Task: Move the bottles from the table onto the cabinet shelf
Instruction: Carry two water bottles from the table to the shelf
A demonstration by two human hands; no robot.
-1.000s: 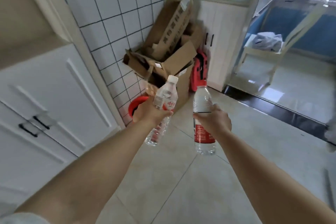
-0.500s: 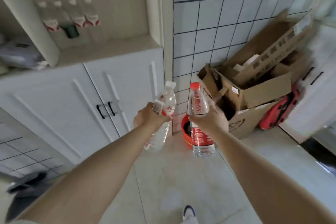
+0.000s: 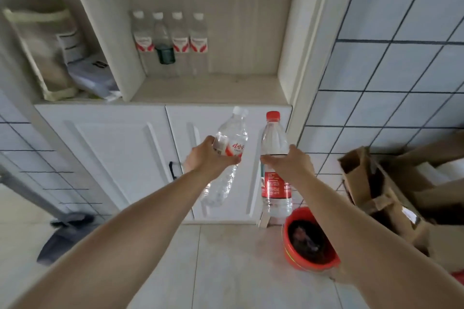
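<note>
1. The white-capped bottle (image 3: 229,148) tilts in the left hand (image 3: 209,158), which grips its middle.
2. The red-capped bottle (image 3: 275,165) stands upright, gripped by the right hand (image 3: 291,162).
3. Both are held below the cabinet shelf (image 3: 208,88), where four bottles (image 3: 170,37) stand.

Both forearms bare, no sleeves in view; left hand (image 3: 209,158), right hand (image 3: 291,164) ungloved

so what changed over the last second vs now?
The view swung left from the cardboard boxes to face the cabinet shelf, where four bottles stand. Unchanged: left hand grips the white-capped bottle, tilted; right hand grips the red-capped bottle, upright. Nothing released.
</note>
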